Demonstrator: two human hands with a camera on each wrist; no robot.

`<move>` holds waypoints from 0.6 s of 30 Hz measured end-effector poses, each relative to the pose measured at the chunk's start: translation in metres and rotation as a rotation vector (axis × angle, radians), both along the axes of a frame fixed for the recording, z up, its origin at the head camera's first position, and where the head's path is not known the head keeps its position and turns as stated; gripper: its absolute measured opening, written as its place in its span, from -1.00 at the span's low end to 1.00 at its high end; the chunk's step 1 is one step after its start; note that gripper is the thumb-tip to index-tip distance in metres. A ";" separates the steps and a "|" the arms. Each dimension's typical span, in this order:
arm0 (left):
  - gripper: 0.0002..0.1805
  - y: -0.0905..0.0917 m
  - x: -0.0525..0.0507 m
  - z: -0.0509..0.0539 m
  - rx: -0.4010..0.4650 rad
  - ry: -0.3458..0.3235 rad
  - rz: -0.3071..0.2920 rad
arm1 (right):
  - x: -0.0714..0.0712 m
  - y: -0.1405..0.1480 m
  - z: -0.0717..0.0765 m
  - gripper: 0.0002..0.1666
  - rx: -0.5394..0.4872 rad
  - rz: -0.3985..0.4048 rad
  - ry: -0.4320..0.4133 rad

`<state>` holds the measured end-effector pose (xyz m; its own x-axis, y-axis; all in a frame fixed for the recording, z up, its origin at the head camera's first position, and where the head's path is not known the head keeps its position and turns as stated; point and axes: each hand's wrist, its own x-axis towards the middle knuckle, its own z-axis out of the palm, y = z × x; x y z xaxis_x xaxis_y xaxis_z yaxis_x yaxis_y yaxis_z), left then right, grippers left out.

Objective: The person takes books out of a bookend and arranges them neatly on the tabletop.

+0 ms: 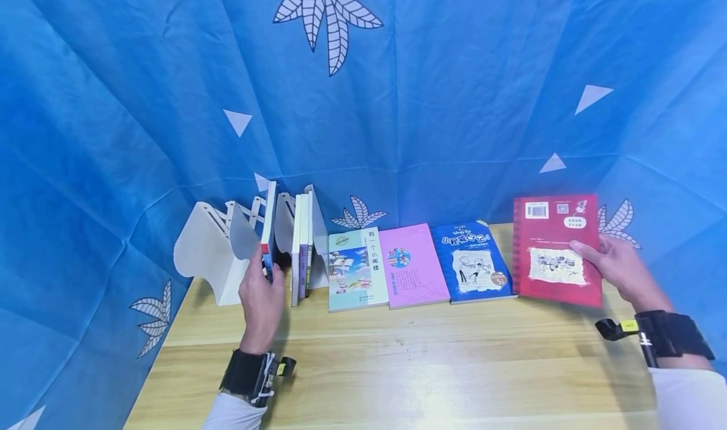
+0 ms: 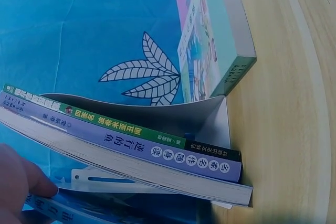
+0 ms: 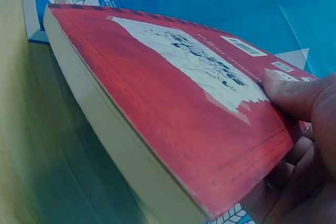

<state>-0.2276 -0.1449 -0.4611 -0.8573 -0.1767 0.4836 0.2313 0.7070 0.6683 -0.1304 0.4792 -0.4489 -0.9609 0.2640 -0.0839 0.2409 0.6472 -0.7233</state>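
Observation:
My left hand (image 1: 262, 300) pinches a thin book with a red and blue spine (image 1: 269, 225), upright at a divider of the white expandable book rack (image 1: 207, 253). In the left wrist view, its blue spine (image 2: 65, 214) shows below my fingers. Just right of it, several books (image 1: 302, 247) stand upright in the rack, their spines clear in the left wrist view. On the right, my right hand (image 1: 621, 266) grips a red book (image 1: 556, 285) by its side edge, thumb on the back cover. The red book is tilted, its lower edge raised off the table in the right wrist view.
Between my hands, a pale green book (image 1: 354, 297), a pink book (image 1: 417, 244) and a blue book (image 1: 471, 234) lie in a row along the back of the wooden table (image 1: 397, 367). A blue patterned cloth (image 1: 443, 101) hangs behind and at both sides.

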 end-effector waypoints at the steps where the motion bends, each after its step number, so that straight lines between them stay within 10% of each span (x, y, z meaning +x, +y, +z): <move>1: -0.40 0.000 0.000 0.000 -0.004 0.003 0.003 | 0.000 0.001 0.001 -0.04 0.006 0.005 -0.006; 18: -0.56 -0.002 -0.003 0.000 -0.040 0.092 0.016 | -0.011 0.013 0.009 -0.13 0.007 0.112 -0.120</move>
<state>-0.2307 -0.1467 -0.4608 -0.8062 -0.1685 0.5671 0.2791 0.7369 0.6157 -0.1411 0.4920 -0.4402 -0.9675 0.1564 -0.1985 0.2512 0.6798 -0.6891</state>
